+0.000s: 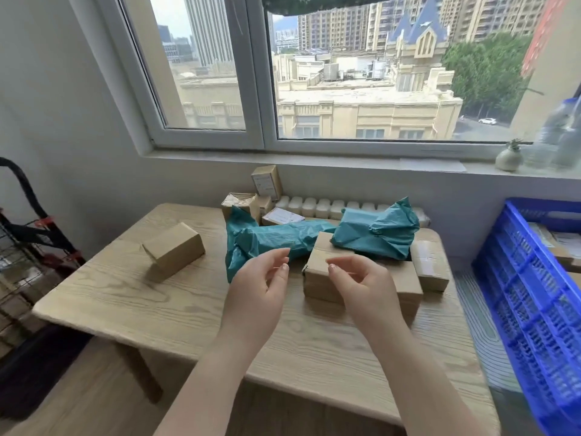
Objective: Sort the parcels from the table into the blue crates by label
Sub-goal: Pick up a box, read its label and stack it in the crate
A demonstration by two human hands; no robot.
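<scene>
Hovering with fingers loosely curled and apart, holding nothing: left hand (pixel 257 278) and right hand (pixel 361 284).

Raised just in front of cardboard box (pixel 361 278) on wooden table (pixel 125 297); teal parcels (pixel 374 234) behind the box, small box (pixel 174 247) left of it, blue crate (pixel 531 297) to its right.

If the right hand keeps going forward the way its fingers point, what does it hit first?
Most likely the cardboard box directly ahead of the right hand, at its near top edge. The hand looks raised above the table, though depth is unclear. The teal bag lies beyond it.
</scene>
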